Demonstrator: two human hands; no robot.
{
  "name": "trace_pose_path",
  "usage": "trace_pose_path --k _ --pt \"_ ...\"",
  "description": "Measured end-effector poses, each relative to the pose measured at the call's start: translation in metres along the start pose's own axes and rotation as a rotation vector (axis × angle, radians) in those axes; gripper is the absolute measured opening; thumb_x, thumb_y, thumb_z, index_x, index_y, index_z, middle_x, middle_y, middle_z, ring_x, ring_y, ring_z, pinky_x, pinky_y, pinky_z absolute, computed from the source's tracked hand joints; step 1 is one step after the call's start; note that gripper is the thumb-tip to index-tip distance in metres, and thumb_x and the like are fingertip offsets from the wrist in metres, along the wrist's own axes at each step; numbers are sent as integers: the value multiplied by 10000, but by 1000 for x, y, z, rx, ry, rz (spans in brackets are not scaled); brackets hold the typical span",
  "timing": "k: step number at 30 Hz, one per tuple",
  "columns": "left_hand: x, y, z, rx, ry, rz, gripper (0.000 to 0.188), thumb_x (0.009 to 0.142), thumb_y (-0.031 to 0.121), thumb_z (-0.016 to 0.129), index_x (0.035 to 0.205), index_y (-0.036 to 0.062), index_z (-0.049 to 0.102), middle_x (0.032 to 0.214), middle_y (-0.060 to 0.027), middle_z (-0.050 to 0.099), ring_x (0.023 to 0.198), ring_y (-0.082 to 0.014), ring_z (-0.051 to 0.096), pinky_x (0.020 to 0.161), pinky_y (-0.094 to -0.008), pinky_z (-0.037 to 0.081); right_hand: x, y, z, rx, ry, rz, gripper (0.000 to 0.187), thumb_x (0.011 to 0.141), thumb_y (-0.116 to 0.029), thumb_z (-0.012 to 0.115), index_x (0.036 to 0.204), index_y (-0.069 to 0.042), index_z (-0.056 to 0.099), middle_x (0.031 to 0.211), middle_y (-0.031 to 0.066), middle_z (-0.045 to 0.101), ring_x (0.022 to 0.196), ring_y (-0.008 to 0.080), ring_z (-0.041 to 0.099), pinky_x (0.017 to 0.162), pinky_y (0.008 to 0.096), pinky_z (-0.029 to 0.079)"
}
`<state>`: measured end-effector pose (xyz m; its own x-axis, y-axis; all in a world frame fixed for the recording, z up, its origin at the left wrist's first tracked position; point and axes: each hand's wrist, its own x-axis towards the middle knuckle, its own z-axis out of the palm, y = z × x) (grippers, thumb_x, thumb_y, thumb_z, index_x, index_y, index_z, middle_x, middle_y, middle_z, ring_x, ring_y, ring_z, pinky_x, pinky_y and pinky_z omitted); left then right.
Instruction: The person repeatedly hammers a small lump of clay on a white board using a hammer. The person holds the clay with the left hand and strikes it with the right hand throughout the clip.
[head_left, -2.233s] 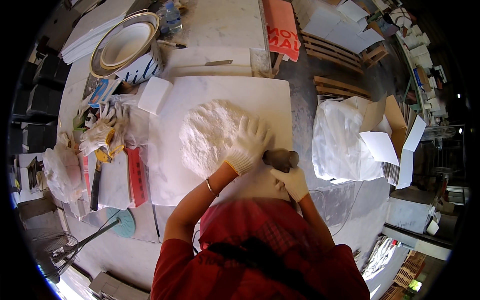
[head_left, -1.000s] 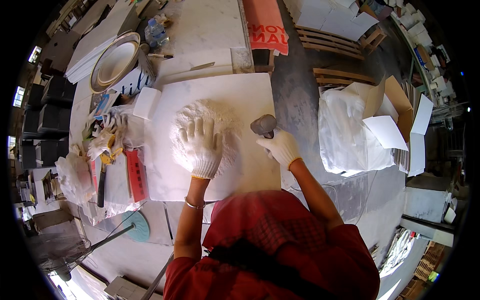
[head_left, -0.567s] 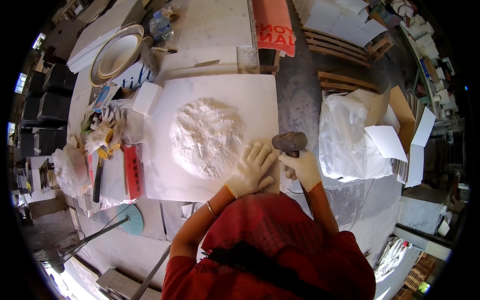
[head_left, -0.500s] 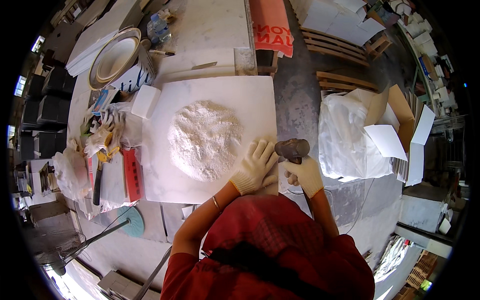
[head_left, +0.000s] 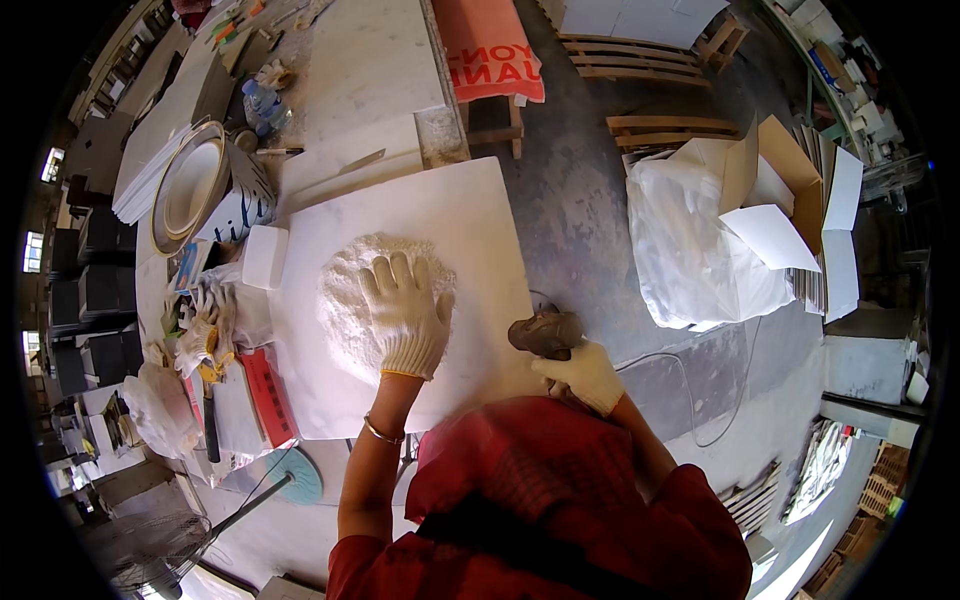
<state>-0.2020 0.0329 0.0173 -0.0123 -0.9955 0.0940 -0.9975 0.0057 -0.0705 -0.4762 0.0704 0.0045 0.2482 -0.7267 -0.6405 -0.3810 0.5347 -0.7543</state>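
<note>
My left hand [head_left: 410, 315], in a white knit glove, lies spread over the right part of a heap of white crumbly powder [head_left: 345, 300]. The fingers point away from me, apart, with nothing held. The heap rests on a pale square slab [head_left: 480, 260] in front of me. Beyond the slab's right edge, my gloved right hand [head_left: 588, 377] is wrapped round the handle of a hammer. The dark, blunt hammer head [head_left: 545, 334] sits close by the slab's edge; most of the handle is hidden by the hand.
Left of the slab lie a white block [head_left: 264, 257], a pile of gloves [head_left: 205, 335], a black-handled tool [head_left: 210, 425] and a red box [head_left: 265, 395]. A large bucket [head_left: 225, 190] and a water bottle [head_left: 263, 107] stand farther back. Plastic-wrapped goods [head_left: 690, 250] and an open carton [head_left: 790, 190] are at right.
My left hand has moved left from the slab's right edge onto the powder heap. The hammer in my right hand has come slightly lower and nearer to me. The whole view has shifted.
</note>
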Motion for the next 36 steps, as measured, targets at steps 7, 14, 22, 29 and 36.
trace_pose_path --k 7,14,22,29,36 --pt "48 60 38 -312 146 435 605 877 417 718 1315 20 594 1367 -197 541 1299 -394 470 1127 -553 354 17 3 25 -503 -59 -154 528 817 -548 778 1066 -82 771 861 179 763 826 384 736 765 457 559" --pt "65 63 39 -377 44 362 710 879 501 696 1395 33 557 1381 -193 531 1339 -381 432 1142 -542 327 26 -7 21 -523 -149 -33 567 809 -557 790 1132 -92 767 1020 203 770 977 402 730 814 466 567" --pt "23 -2 36 -107 28 -67 636 890 455 711 1311 -1 570 1289 -203 566 1223 -405 501 1085 -576 361 29 0 20 -343 -133 14 526 808 -458 849 1170 -85 766 1090 187 781 1047 345 750 870 418 581" --pt "-4 -23 -14 -64 -67 -128 562 900 401 718 1291 14 606 1277 -208 580 1215 -405 514 1098 -592 360 35 9 18 -349 -134 -27 543 813 -470 842 1166 -66 758 1065 192 781 1035 349 751 854 423 578" --pt "61 -13 19 -73 93 -76 532 893 388 713 1278 35 611 1324 -200 561 1243 -399 509 1095 -584 361 36 1 15 -389 -190 30 563 821 -512 818 1149 -58 761 1024 186 786 1004 354 754 838 424 578"
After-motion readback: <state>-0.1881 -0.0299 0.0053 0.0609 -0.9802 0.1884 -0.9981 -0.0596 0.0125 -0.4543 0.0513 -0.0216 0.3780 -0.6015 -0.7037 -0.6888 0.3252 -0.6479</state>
